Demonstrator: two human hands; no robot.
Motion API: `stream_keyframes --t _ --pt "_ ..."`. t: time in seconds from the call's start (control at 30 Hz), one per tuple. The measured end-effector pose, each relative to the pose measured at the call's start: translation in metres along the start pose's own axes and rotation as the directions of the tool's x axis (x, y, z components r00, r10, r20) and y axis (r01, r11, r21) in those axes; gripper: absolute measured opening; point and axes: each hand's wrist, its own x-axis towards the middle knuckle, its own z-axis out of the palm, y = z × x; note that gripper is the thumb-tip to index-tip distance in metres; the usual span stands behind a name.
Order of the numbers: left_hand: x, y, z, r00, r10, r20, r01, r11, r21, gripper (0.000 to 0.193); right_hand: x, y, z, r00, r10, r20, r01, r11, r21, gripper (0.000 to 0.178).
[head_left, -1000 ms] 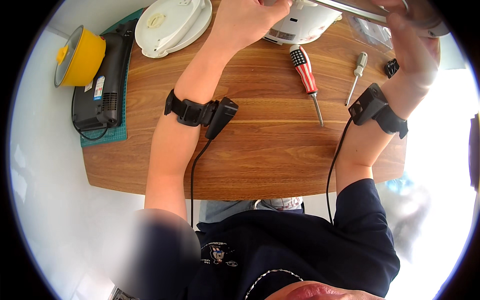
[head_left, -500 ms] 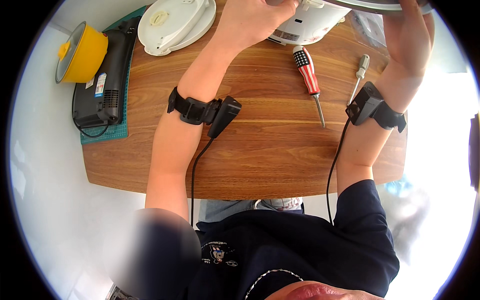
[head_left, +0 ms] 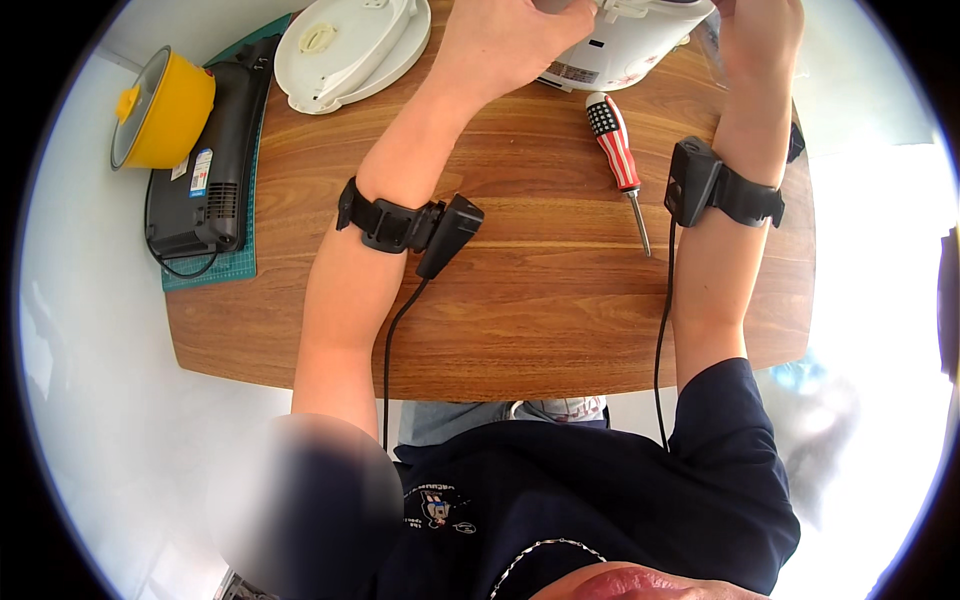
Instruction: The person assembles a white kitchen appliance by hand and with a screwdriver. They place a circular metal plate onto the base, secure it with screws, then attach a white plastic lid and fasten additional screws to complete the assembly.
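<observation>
At the far edge of the table (head_left: pixel 500 330), cut off by the top of the view, stands a white appliance (head_left: pixel 620 55) with a rounded body, a small dark slot and a label low on its front. The left hand (head_left: pixel 515 45) is at its near left rim, thumb stretched toward the white fitting there and the other fingers curled out of sight; it looks partly closed, but I cannot tell whether it grips the rim or only rests on it. The right hand (head_left: pixel 762 25) is at the upper right, beside the appliance, its fingertips lost past the frame, so how far it is open and what it holds cannot be told.

For good work here, the left hand would do best as a steady brace, pressing the body down so it neither slides nor tips while the right one works. Even, gentle force seems wise, since the shell looks like plastic. The red-and-white striped screwdriver (head_left: pixel 615 150) lies just in front, shaft toward the person, so the forearms should pass clear of it. The black cables (head_left: pixel 390 340) from the wrist devices (head_left: pixel 450 235) also deserve slack, so they don't catch on the tool.
</observation>
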Motion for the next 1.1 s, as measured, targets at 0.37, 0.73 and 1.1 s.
stream_keyframes --t 0.37,0.73,1.1 --pt "-0.006 -0.008 0.014 0.993 0.055 -0.102 -0.063 0.994 -0.084 0.033 0.012 0.022 0.0 0.988 -0.098 -0.121 0.054 0.944 -0.325 0.058" --pt "-0.023 -0.013 0.032 0.95 0.014 -0.311 -0.006 1.0 0.029 0.087 0.013 0.024 -0.003 0.98 -0.154 -0.126 0.059 0.829 -0.556 0.055" --pt "-0.018 -0.04 0.041 0.929 0.239 -0.282 -0.217 0.97 0.105 0.084 0.023 0.056 -0.022 0.997 0.067 -0.04 -0.077 0.93 -0.359 0.051"
